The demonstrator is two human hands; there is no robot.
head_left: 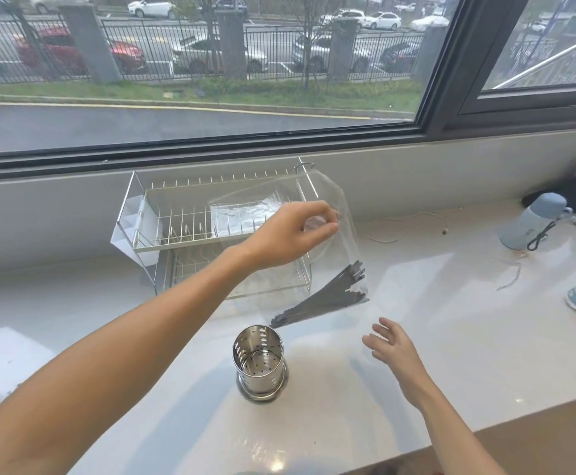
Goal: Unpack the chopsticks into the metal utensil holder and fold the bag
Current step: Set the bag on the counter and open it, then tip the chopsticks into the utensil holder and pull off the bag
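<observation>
Fingers (327, 219) of the left hand (290, 234) pinch the clear bag (341, 248) above the holder (260, 361) — chopsticks (324, 298) still inside; right hand (394, 347) spread, next reaching in.

The metal utensil holder (260, 363) stands open-topped on the white table (451, 337), with bare table on its left, right and near sides. Behind it, the dish rack (211, 231) blocks the way; the hanging bag of chopsticks (327, 296) crowds above its far-right side.
</observation>
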